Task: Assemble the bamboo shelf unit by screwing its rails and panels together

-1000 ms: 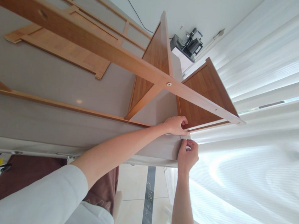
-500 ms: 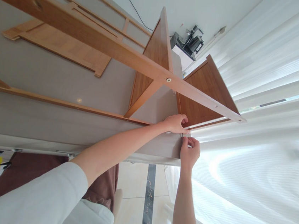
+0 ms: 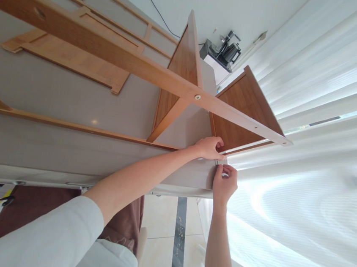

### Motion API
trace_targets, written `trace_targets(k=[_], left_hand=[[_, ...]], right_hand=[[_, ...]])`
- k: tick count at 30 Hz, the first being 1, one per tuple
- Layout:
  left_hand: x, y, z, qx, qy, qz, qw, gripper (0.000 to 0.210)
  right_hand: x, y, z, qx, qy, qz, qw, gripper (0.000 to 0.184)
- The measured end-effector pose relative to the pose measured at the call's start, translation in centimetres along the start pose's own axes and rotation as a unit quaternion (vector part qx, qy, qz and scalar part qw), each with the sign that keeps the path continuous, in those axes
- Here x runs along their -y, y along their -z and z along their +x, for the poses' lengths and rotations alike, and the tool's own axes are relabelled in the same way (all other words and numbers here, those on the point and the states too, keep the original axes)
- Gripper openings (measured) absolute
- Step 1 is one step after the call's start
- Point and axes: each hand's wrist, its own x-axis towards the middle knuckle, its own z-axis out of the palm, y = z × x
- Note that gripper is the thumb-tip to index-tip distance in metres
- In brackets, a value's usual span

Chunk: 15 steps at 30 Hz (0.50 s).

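Note:
A wooden frame (image 3: 168, 74) with long rails and shelf-like panels lies on its side on the grey table. My left hand (image 3: 208, 147) curls around the end of its near lower rail (image 3: 117, 134), beside the corner of the brown end panel (image 3: 244, 110). Just below, my right hand (image 3: 225, 183) is closed in a pinch at the table's corner. A thin dark sliver shows by its fingertips, too small to name. Between the rails stands a second upright panel (image 3: 185, 51). The upper long rail (image 3: 110, 50) passes above both hands, with a round fastener in it.
A flat wooden panel (image 3: 74, 61) and a ladder-like wooden frame (image 3: 115, 10) lie on the grey table (image 3: 106, 155). Beyond its far end, a dark kettle (image 3: 230, 53) stands on a small cabinet. White curtains (image 3: 302, 197) hang close on the right.
My right hand has turned slightly, its fingers still pinched at the same corner. My left hand holds its place; the whole view has shifted a little.

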Motion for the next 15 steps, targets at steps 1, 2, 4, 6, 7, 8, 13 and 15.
trace_targets(k=[1,2,4,6,7,8,13,15], left_hand=[[0.03,-0.02,0.03,0.000,0.000,0.000,1.000,0.055],[0.05,-0.03,0.06,0.000,0.000,0.000,1.000,0.055],[0.06,-0.03,0.10,0.000,0.000,0.000,1.000,0.055],[0.04,-0.02,0.10,0.000,0.000,0.000,1.000,0.055],[0.03,-0.02,0.10,0.000,0.000,0.000,1.000,0.055],[0.01,-0.01,0.10,0.000,0.000,0.001,1.000,0.055],[0.02,-0.02,0.15,0.002,0.001,0.004,1.000,0.056],[0.01,0.00,0.16,0.004,0.002,0.005,1.000,0.056]], right_hand=[[0.14,-0.02,-0.13,-0.002,0.007,-0.005,1.000,0.030],[0.25,-0.03,-0.21,-0.004,0.012,-0.010,1.000,0.030],[0.31,-0.03,-0.29,-0.005,0.022,-0.018,1.000,0.031],[0.22,-0.02,-0.30,-0.006,0.029,-0.024,0.999,0.031],[0.14,-0.02,-0.30,-0.006,0.032,-0.027,0.999,0.030],[0.07,-0.01,-0.29,-0.006,0.035,-0.030,0.999,0.030],[0.08,0.04,-0.16,0.007,0.066,-0.048,0.997,0.028],[0.30,0.05,-0.12,0.019,0.088,-0.055,0.994,0.027]])
